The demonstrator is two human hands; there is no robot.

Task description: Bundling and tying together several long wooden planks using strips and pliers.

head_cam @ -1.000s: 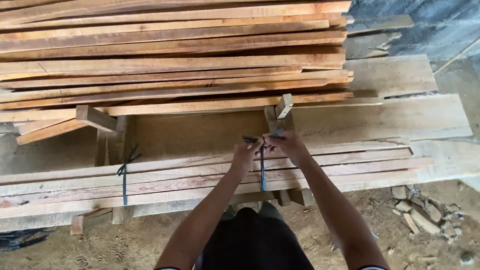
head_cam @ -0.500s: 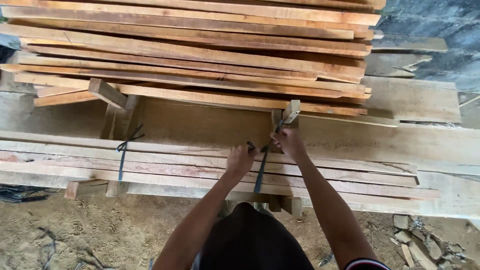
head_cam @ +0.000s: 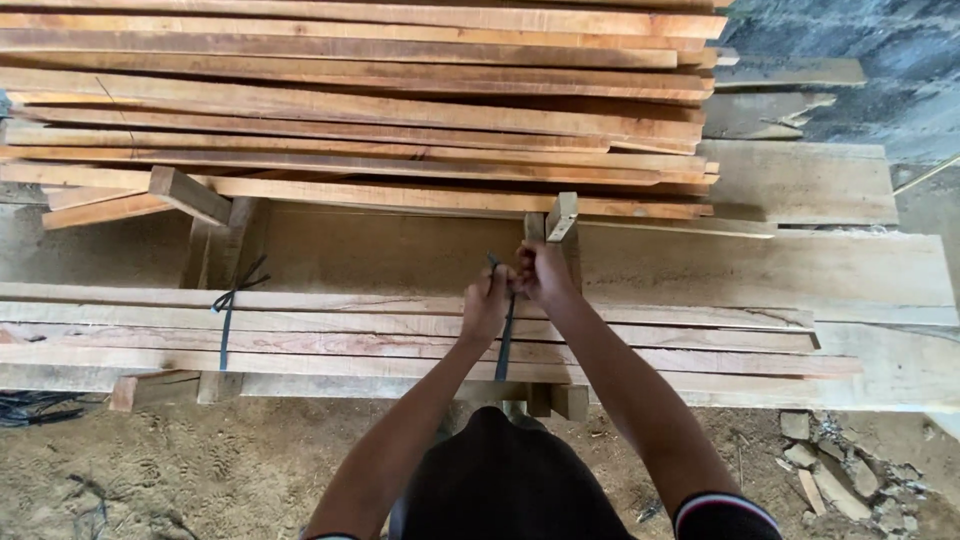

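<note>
We are knotting: our left hand (head_cam: 487,305) and right hand (head_cam: 543,272) are each pinching an end of the dark strap (head_cam: 504,345) that is wrapping the near bundle of slats (head_cam: 400,335). Left of this strap, a tied strap (head_cam: 226,318) is holding already. Next, we judge, pulling tight.

strap (head_cam: 505,335) knot hidden by hands, planks (head_cam: 350,110) cropped left

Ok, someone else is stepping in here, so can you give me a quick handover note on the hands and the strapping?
Left hand and right hand: both grip the dark strap over the near bundle of planks, pulling its ends together.
Done: a second strap farther left is already tied.
Left: this strap's knot does not look finished.
The loose plank stack lies behind.
</note>
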